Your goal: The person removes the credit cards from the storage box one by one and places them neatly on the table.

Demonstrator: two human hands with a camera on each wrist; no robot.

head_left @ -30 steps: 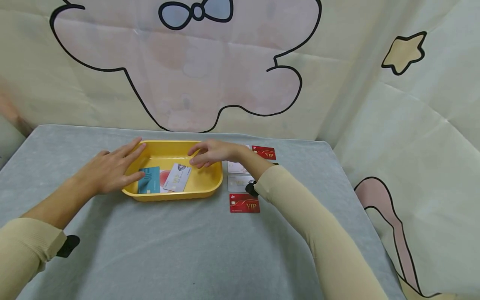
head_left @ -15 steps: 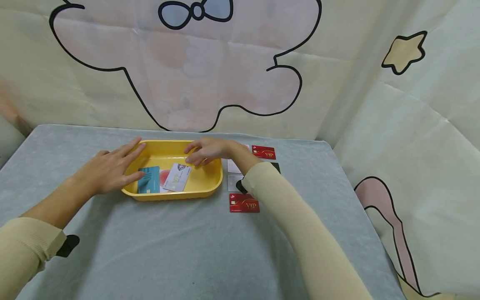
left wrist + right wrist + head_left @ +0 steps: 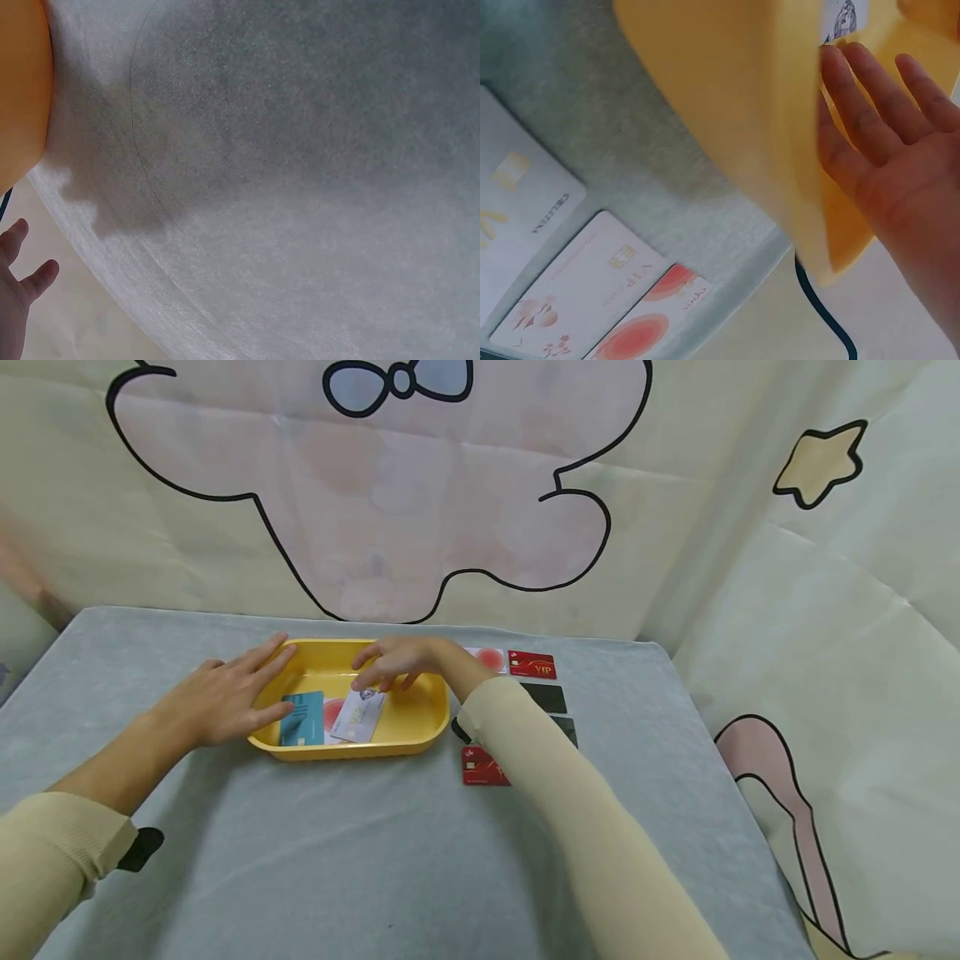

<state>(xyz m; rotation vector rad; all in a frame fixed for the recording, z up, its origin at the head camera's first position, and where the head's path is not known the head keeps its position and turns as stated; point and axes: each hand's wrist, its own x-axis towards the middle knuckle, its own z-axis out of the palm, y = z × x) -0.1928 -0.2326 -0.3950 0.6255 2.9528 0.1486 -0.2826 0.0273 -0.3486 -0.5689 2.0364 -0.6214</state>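
Observation:
A yellow tray [image 3: 352, 750] sits on the grey cloth. Inside lie a teal card [image 3: 302, 722], a card with a red circle [image 3: 332, 714] partly covered, and a white card [image 3: 358, 720] overlapping it. My left hand [image 3: 221, 697] rests at the tray's left rim, fingers spread, thumb by the teal card. My right hand [image 3: 405, 660] reaches over the tray's right side with its fingertips at the white card's top edge. In the right wrist view this hand [image 3: 900, 157] has loosely extended fingers and no card in its grasp. Whether the fingertips touch the card cannot be told.
Right of the tray, cards lie in rows: a red VIP card [image 3: 532, 664], a red-circle card [image 3: 487, 658], black cards [image 3: 545, 697] and a red card [image 3: 484, 768]. White cards [image 3: 577, 289] there show in the right wrist view. A printed curtain [image 3: 360, 527] hangs behind.
My right hand has moved left and slightly farther over the tray, toward the white card, uncovering black cards behind its sleeve. The left hand and the cards in the tray stay put.

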